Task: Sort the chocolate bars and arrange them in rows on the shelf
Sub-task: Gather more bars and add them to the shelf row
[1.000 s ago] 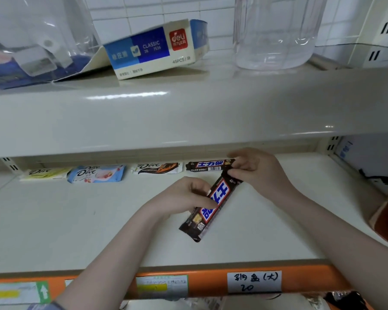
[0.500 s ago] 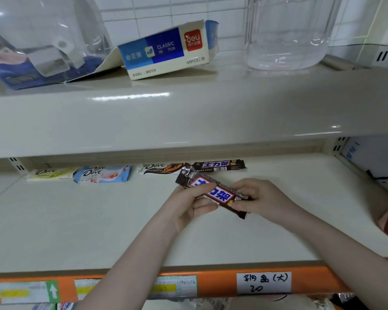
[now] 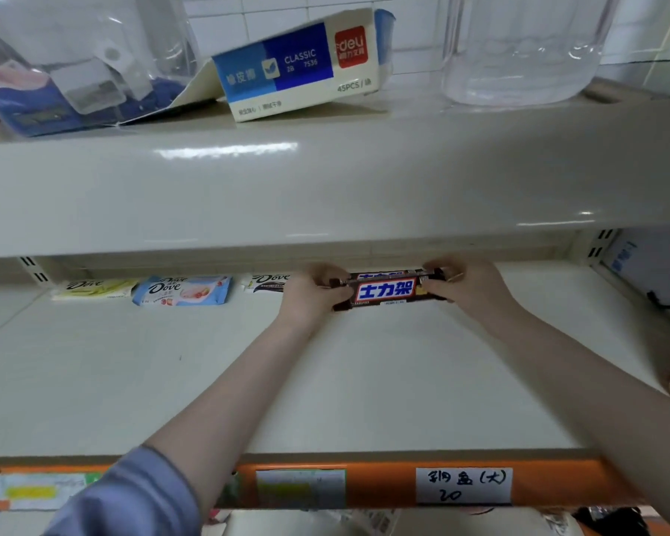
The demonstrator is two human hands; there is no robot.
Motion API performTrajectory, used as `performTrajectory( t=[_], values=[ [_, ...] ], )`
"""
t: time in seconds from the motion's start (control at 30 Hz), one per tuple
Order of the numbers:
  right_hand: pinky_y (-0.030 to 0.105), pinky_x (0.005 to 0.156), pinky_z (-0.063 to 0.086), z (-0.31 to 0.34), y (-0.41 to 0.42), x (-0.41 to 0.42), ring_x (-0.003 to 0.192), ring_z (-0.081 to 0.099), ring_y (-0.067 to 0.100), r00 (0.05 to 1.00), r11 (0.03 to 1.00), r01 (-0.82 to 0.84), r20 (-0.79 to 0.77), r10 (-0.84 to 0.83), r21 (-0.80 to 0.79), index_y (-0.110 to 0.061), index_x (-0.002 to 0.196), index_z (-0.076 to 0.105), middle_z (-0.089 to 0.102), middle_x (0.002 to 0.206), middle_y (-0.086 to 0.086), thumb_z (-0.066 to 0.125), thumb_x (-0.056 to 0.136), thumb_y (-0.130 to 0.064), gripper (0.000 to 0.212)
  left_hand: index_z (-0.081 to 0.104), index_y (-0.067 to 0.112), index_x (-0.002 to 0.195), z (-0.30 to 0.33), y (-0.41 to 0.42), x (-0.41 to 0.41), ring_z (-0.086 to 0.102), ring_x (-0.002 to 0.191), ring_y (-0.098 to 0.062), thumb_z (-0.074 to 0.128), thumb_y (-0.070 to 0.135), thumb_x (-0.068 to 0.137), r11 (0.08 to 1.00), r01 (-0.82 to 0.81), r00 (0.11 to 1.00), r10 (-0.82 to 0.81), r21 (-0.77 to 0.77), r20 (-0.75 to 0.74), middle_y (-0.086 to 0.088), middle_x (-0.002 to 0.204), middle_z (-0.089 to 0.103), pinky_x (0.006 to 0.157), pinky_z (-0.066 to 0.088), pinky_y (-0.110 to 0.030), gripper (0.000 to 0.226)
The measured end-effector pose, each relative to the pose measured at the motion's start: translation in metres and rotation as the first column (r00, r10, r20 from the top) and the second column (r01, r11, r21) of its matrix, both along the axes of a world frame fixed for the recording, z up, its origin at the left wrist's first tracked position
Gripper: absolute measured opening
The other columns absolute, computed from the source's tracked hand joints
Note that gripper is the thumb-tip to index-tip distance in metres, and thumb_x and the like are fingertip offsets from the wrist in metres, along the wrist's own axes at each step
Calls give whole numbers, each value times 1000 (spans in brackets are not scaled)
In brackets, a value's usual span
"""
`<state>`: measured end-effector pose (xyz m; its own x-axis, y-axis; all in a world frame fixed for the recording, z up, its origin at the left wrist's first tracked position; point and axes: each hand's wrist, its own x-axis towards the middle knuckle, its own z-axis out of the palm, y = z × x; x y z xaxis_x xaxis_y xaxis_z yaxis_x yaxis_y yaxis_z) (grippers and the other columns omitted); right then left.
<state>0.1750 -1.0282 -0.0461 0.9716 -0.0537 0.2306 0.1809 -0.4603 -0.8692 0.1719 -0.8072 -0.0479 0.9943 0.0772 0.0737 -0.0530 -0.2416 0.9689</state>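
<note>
From the head camera, both arms reach deep under the upper shelf; the left hand [image 3: 310,290] pinches one crimped end of a brown Snickers bar [image 3: 387,292] and the right hand [image 3: 465,285] pinches the other, fingers curled round the wrapper at each side; the bar lies level, label up, at the back of the lower shelf [image 3: 364,381], just in front of a second Snickers bar [image 3: 383,273] already lying against the rear; whether it rests on the shelf yet I cannot tell; to the left along the back run a dark Dove bar [image 3: 265,283], a blue Dove bar [image 3: 182,291] and a yellow Dove bar [image 3: 93,289]; the step in hand looks like placing this bar in its row; next, it probably needs squaring parallel to its twin, then releasing without nudging the neighbours.
</note>
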Motion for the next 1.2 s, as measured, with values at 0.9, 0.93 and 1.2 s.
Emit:
performTrajectory(
  t=[0.9, 0.93, 1.2],
  values=[
    [26, 68, 31, -23, -2, 24, 90, 53, 21, 995, 868, 97, 50, -83, -487, -19, 109, 65, 63, 105, 11, 60, 82, -20, 27, 63, 20, 118, -19, -17, 5, 47, 113, -29, 57, 29, 85, 570, -164, 952, -122, 805, 280, -11, 122, 56, 93, 35, -34, 35],
    [29, 70, 35, -20, -1, 19, 95, 53, 25, 997, 842, 80, 28, -77, -534, -19, 111, 63, 62, 105, 11, 58, 83, -20, 28, 62, 20, 119, -16, -18, 2, 46, 113, -29, 55, 29, 85, 538, -163, 958, -115, 827, 264, -10, 121, 56, 93, 35, -33, 36],
    [35, 83, 37, -6, 33, -49, 104, 49, 26, 995, 659, 65, 99, 14, -749, -17, 116, 53, 56, 113, 4, 48, 88, -24, 30, 47, 19, 128, -7, -1, -57, 38, 125, -22, 48, 37, 87, 368, -175, 984, 58, 913, 166, -1, 133, 47, 98, 31, -30, 45]
  ],
)
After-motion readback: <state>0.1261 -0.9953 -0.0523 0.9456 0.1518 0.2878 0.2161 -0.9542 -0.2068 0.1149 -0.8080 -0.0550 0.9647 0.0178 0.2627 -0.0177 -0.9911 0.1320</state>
